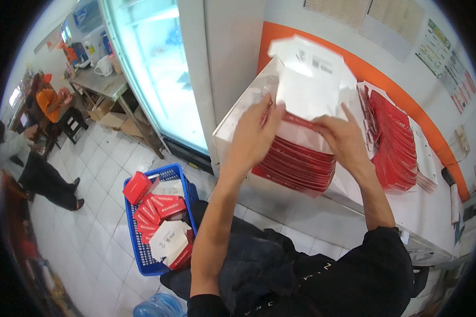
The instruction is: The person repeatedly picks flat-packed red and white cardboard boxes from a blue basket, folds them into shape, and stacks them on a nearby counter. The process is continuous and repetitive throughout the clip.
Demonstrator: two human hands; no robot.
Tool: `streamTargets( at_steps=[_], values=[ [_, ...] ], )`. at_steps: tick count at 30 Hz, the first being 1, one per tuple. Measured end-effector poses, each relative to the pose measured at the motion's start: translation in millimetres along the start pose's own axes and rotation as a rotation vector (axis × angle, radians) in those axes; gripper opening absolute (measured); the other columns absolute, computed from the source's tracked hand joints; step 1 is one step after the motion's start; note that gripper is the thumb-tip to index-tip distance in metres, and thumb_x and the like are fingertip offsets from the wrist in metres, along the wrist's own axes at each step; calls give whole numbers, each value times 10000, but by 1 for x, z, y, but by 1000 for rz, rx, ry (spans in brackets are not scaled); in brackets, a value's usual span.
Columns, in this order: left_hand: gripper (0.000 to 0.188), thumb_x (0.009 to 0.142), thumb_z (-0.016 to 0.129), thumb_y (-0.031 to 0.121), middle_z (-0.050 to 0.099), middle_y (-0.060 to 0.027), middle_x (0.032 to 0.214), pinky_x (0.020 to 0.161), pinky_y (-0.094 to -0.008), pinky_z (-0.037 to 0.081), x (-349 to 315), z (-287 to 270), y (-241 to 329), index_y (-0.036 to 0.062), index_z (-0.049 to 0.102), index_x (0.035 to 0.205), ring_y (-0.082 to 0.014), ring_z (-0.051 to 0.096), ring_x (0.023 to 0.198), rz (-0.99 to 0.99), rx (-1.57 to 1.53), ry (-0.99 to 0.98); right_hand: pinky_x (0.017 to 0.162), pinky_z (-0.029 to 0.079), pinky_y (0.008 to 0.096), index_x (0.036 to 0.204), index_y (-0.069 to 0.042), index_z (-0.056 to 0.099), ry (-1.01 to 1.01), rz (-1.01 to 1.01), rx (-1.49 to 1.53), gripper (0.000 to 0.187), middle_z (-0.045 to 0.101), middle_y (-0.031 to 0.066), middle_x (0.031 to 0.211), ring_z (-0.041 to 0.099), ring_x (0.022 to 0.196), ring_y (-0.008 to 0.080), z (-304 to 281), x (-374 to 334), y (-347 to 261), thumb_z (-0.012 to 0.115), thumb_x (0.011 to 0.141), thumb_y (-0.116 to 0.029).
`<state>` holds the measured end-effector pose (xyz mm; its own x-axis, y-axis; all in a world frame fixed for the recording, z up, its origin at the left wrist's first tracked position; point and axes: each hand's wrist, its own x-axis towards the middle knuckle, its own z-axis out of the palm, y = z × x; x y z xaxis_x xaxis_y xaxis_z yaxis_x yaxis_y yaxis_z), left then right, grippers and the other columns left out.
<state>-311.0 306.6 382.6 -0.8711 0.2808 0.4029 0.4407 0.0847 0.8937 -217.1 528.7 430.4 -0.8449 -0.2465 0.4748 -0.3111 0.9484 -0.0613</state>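
Observation:
A white cardboard food box (314,79) with red sides stands partly unfolded above the counter, its broad white flap raised and blurred by motion. My left hand (257,129) grips its left edge, fingers curled in at the red side. On the other side my right hand (344,138) pinches the near right edge, thumb on the red strip. Directly beneath both hands lies a stack of flat red box blanks (296,166), its near edge jutting past the counter. The underside of the box and some fingertips are hidden.
Another pile of red and white blanks (394,140) lies on the white counter (426,211) to the right. A blue basket (143,259) holding folded red boxes stands on the floor at left, near a water jug (157,306). Beyond are a lit glass-door fridge (153,68) and two people.

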Motion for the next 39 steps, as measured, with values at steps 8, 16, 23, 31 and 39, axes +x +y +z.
streamTargets(
  at_steps=[8,16,23,31,39],
  values=[
    [773,934,745,428,342,-247,1632,1219,-510,310,-44,18,-28,65,454,1550,-430,372,1485,265,381,-31,1013,473,514,1126,-74,683,-173,-6,142,183,727,181,906,691,954,376,17,5,7,603,998,-178],
    [537,943,716,455,575,-166,1329,1230,-661,166,-40,20,-19,54,655,1295,-431,391,1464,352,636,-250,933,522,433,1247,-35,643,-770,42,578,397,719,228,1082,682,1034,379,9,16,42,458,1113,-359],
    [603,962,621,579,614,-154,1087,1233,-612,217,-48,45,-5,-2,667,1115,-356,548,1243,534,643,-231,1118,443,485,1474,-77,530,-331,31,213,600,600,227,1431,587,1305,417,63,50,85,411,1095,-527],
    [683,947,589,642,638,-162,947,1226,-563,266,-51,38,-12,-17,673,1104,-325,607,1011,503,699,-281,1206,344,536,1661,-299,232,-676,120,73,794,333,307,1620,467,1411,505,105,97,70,352,1009,-736],
    [889,833,657,746,635,-181,1172,1232,-599,238,-54,36,-2,-18,629,1286,-367,566,1175,543,683,-309,1272,195,565,1681,-344,-3,-898,114,-93,897,70,304,1703,276,1535,478,126,106,60,265,968,-817]
  ],
)
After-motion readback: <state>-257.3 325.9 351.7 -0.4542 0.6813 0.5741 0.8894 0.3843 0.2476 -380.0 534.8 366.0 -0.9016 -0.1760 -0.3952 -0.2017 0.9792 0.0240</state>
